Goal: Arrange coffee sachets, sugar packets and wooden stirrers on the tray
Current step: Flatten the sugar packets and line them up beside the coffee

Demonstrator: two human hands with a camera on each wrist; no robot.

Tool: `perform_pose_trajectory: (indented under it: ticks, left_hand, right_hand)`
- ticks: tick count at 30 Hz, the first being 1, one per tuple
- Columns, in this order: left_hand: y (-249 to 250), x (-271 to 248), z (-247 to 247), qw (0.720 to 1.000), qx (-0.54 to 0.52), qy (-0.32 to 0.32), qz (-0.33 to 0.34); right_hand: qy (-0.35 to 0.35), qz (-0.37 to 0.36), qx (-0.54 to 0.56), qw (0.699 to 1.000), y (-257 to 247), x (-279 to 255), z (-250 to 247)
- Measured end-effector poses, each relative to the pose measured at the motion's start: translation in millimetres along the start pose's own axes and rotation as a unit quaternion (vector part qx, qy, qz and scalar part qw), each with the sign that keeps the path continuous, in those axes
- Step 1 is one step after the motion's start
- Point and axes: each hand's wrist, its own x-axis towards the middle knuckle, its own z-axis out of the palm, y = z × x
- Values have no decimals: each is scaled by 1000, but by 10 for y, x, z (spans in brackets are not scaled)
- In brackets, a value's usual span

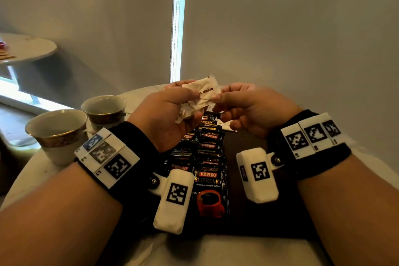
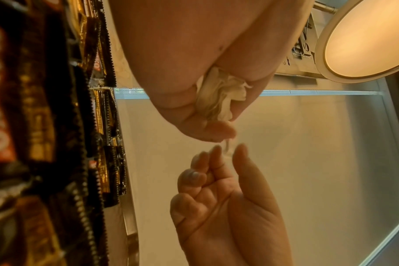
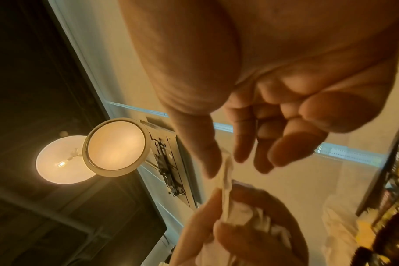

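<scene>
A: Hands first. What did each one have?

B: Left hand (image 1: 170, 112) gripped a crumpled bunch of white sugar packets (image 1: 195, 104) in its curled fingers, held up above the far end of the tray (image 1: 259, 207). Right hand (image 1: 248, 108) pinched the edge of the top packet (image 1: 206, 89) between thumb and forefinger; its other fingers were loosely curled. Print on that packet read "brown s…", upside down to the head camera.

A: Confirmed from the wrists?

B: Yes. Left wrist view showed the paper wad (image 2: 219, 95) squeezed in the left hand (image 2: 194, 72), with the right hand (image 2: 219, 194) touching a thin paper edge. Right wrist view showed the same pinch from the other side.

A: Containers and contents?

B: Dark tray lay on the white worktop (image 1: 226, 250). It held black Kopiko coffee sachets (image 1: 210, 181), overlapped in rows running away from the person; nearest one read "Supremo, Premium Instant Coffee". Right part of the tray was bare. A bit of white paper (image 1: 226, 125) lay at the far end below the right hand; could not tell what it was.

A: Anything else?

B: Two gold-rimmed cups (image 1: 58, 134) stood on the worktop, left of the tray, just beside each other. Nothing showed inside either one.
</scene>
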Motion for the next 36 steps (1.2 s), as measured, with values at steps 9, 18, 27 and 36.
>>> perform_pose_trajectory:
  ticks: [9, 18, 27, 36]
  left_hand:
    - [19, -33, 12, 999, 27, -16, -10]
    - [13, -18, -1, 998, 58, -22, -20]
    - [-13, -8, 13, 994, 104, -17, 16]
    - [-17, 8, 1, 997, 81, 7, 20]
  right_hand:
    - [70, -56, 128, 988, 4, 45, 49]
    - [68, -105, 177, 976, 29, 66, 100]
    - [33, -115, 182, 976, 45, 52, 143]
    - [52, -92, 141, 984, 91, 88, 119]
